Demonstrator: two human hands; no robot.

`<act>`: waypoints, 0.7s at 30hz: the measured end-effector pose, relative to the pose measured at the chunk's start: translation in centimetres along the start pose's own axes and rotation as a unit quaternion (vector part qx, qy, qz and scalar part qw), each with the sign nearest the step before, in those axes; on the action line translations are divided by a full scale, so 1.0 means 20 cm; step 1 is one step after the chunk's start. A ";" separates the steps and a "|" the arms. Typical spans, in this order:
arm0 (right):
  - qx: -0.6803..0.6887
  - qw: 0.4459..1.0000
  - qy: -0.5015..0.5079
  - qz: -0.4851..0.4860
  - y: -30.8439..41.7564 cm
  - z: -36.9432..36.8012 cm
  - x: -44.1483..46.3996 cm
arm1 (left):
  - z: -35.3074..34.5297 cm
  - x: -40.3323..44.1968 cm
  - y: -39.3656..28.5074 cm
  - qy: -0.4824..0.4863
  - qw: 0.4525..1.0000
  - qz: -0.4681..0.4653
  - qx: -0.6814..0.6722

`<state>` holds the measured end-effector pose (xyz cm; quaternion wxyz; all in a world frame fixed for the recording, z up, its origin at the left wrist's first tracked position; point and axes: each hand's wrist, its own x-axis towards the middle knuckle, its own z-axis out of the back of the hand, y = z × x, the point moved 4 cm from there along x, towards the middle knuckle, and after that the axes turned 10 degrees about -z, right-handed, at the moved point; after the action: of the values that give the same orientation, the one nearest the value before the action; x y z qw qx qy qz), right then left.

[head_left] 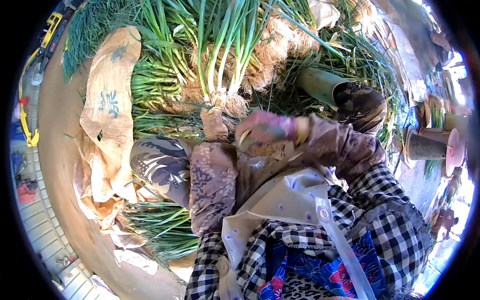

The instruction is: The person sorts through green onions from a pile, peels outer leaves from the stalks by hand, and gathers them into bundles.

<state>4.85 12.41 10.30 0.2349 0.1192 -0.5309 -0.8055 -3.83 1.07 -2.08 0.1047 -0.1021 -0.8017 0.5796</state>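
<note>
Little room: right hand (265, 127) beside roots (234, 104)

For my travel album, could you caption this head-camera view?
Amid shaggy-rooted green onions, a blurred right hand beside the left cuff, checked garment below.

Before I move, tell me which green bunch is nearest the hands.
The central bunch, its pale stems fanning upward; its roots lie just beyond the left sleeve and near the right hand, while the others lie farther out.
</note>
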 end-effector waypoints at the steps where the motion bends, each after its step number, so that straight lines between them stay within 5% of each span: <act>1: 0.108 0.965 0.128 -0.201 -0.01 0.08 -0.06 | 0.00 0.00 -0.06 0.099 0.936 -0.134 0.311; 2: 0.007 0.985 0.097 -0.141 -0.19 0.12 -0.12 | -0.02 -0.01 -0.11 0.142 0.780 -0.274 0.544; 3: -0.095 0.991 0.061 -0.078 -0.33 0.12 -0.15 | -0.03 -0.02 -0.12 0.153 0.729 -0.310 0.591; 4: -0.182 0.966 0.031 -0.179 -0.38 0.16 -0.14 | -0.04 -0.02 -0.12 0.156 0.712 -0.324 0.604; 5: -0.265 0.924 0.003 -0.276 -0.42 0.20 -0.16 | -0.04 -0.02 -0.13 0.156 0.717 -0.321 0.598; 6: -0.343 0.864 -0.023 -0.369 -0.45 0.25 -0.17 | -0.04 0.00 -0.11 0.138 0.797 -0.263 0.526; 7: 0.118 0.925 -0.110 -0.344 -0.59 0.26 -0.15 | -0.04 0.00 -0.10 0.107 0.865 -0.209 0.443; 8: 0.553 0.776 -0.172 -0.251 -0.74 0.27 -0.14 | -0.06 0.01 -0.09 0.081 0.919 -0.148 0.356; 9: 0.447 0.856 -0.208 -0.158 -0.76 0.31 -0.12 | -0.07 0.01 -0.07 0.055 0.958 -0.087 0.266; 11: 0.411 0.856 -0.194 -0.245 -0.62 0.32 -0.03 | -0.12 0.01 -0.04 0.009 0.996 0.040 0.078; 13: 0.391 0.869 -0.180 -0.245 -0.41 0.31 0.08 | -0.23 -0.04 -0.14 0.074 0.974 0.031 0.210; 15: 0.629 0.771 -0.084 -0.046 -0.49 0.25 0.20 | -0.25 -0.07 -0.04 0.094 0.803 -0.020 0.588; 16: 0.467 0.862 -0.146 -0.136 -0.45 0.24 0.22 | -0.27 -0.09 -0.01 0.091 0.703 -0.044 0.704; 17: 0.282 0.912 -0.200 -0.221 -0.40 0.24 0.22 | -0.28 -0.12 0.01 0.090 0.673 -0.076 0.730; 18: 0.325 0.900 -0.272 -0.103 -0.51 0.23 0.23 | -0.31 -0.14 0.00 0.087 0.642 -0.107 0.754; 21: 0.583 0.764 -0.261 -0.093 -0.77 0.32 0.21 | -0.35 -0.22 -0.08 0.080 0.535 -0.200 0.817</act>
<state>-5.56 20.44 -0.81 -0.1037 0.0670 -0.9252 -0.3587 2.36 5.65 1.41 0.3197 0.1448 0.0324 0.9358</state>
